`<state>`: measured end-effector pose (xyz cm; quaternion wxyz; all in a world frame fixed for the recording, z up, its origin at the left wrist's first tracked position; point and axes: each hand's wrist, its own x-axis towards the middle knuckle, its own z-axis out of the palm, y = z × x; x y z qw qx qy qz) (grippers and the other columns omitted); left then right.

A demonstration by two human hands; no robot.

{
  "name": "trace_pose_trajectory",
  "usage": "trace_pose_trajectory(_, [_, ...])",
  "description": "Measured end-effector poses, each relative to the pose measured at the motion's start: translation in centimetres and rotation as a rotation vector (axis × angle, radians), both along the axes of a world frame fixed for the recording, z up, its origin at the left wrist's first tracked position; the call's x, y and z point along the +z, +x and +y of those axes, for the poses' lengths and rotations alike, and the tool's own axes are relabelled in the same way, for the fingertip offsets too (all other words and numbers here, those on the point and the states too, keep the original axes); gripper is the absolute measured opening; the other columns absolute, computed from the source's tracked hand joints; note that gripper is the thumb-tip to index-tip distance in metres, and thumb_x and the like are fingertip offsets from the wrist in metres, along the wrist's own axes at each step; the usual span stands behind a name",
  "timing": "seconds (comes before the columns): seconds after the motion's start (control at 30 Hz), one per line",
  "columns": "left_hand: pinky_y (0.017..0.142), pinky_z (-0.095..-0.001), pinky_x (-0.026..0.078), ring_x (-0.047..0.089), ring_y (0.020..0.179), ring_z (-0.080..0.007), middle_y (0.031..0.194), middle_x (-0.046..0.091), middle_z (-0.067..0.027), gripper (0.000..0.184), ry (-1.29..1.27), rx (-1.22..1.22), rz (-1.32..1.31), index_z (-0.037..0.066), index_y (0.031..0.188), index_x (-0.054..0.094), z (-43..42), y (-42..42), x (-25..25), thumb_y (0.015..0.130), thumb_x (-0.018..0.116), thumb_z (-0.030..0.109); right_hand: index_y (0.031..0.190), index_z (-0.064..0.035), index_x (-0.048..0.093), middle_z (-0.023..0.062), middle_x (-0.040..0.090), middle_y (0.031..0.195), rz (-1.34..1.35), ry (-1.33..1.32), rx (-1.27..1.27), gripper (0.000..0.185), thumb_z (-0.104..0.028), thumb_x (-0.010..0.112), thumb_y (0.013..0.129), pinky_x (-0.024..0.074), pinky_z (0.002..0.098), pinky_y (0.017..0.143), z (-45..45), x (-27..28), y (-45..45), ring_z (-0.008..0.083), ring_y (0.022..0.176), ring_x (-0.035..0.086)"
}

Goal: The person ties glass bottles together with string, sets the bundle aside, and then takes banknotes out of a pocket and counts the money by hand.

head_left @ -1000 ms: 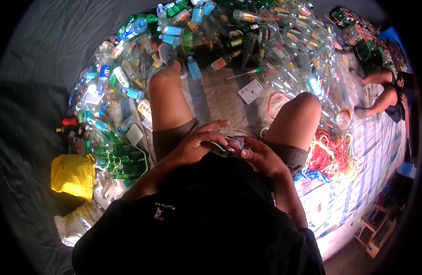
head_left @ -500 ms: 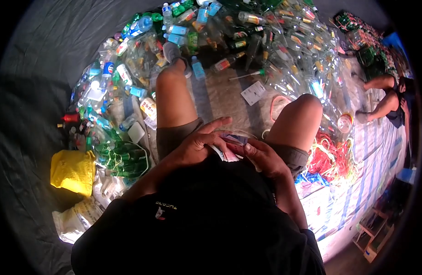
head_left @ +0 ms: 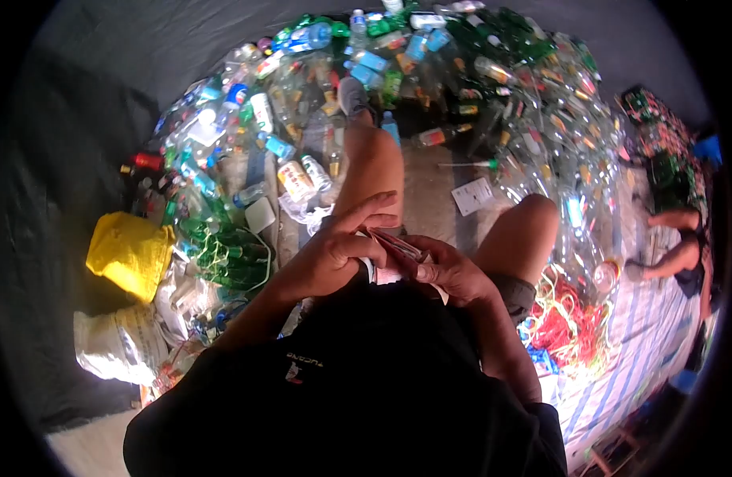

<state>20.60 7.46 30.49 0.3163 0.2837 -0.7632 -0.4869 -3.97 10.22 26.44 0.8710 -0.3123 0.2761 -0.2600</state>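
Between my hands, close to my black shirt, is a small folded bundle of reddish and whitish papers [head_left: 388,270] that look like banknotes. My left hand [head_left: 338,253] grips its left side, with thumb and some fingers on the papers and other fingers stretched out above. My right hand [head_left: 449,270] pinches the right side, its thumb lying over the edge. Parts of the fingers behind the papers are hidden. Beyond my hands a white printed card [head_left: 471,196] lies on the striped sheet.
A large heap of plastic bottles [head_left: 533,135] curves around my legs. Yellow bag [head_left: 130,256] and white sack [head_left: 121,343] lie at the left, with netted green bottles [head_left: 227,254] beside them. Red string [head_left: 566,322] is at my right. Another person's legs [head_left: 674,256] show far right.
The view has shifted, so the heap and the card appear lower and further right. My hands have opened the papers wider, and more of the reddish bundle shows.
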Motion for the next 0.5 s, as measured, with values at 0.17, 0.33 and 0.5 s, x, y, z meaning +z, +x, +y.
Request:
trace_pose_trajectory(0.17, [0.107, -0.0412, 0.041, 0.047, 0.136, -0.0349, 0.154, 0.032, -0.021, 0.033, 0.005, 0.032, -0.092, 0.001, 0.084, 0.065, 0.9, 2.9, -0.8, 0.068, 0.05, -0.023, 0.138, 0.0005, 0.047, -0.0001, 0.06, 0.086, -0.064, -0.035, 0.046, 0.075, -0.043, 0.076, 0.085, 0.0357, 0.0165, 0.046, -1.8, 1.0, 3.7, 0.0037, 0.054, 0.047])
trace_pose_trajectory(0.33, [0.108, -0.0426, 0.041, 0.043, 0.138, -0.0366, 0.156, 0.028, -0.0211, 0.033, -0.003, 0.066, -0.086, 0.002, 0.082, 0.064, 1.5, 3.9, -1.9, 0.066, 0.049, -0.022, 0.14, 0.0, 0.045, 0.0026, 0.063, 0.092, 0.088, 0.071, 0.026, 0.063, -0.037, 0.066, 0.094, 0.0355, 0.0173, 0.045, -2.0, -0.4, 4.7, 0.0039, 0.053, 0.047])
trace_pose_trajectory(0.5, [0.109, -0.0432, 0.041, 0.042, 0.139, -0.037, 0.156, 0.028, -0.0213, 0.03, -0.028, 0.105, -0.091, 0.003, 0.082, 0.064, 2.0, 4.4, -2.7, 0.068, 0.051, -0.021, 0.138, -0.002, 0.051, 0.0023, 0.064, 0.095, 0.121, 0.099, 0.013, 0.057, -0.04, 0.06, 0.096, 0.0334, 0.0186, 0.046, -2.0, 0.7, 4.5, 0.0049, 0.054, 0.045])
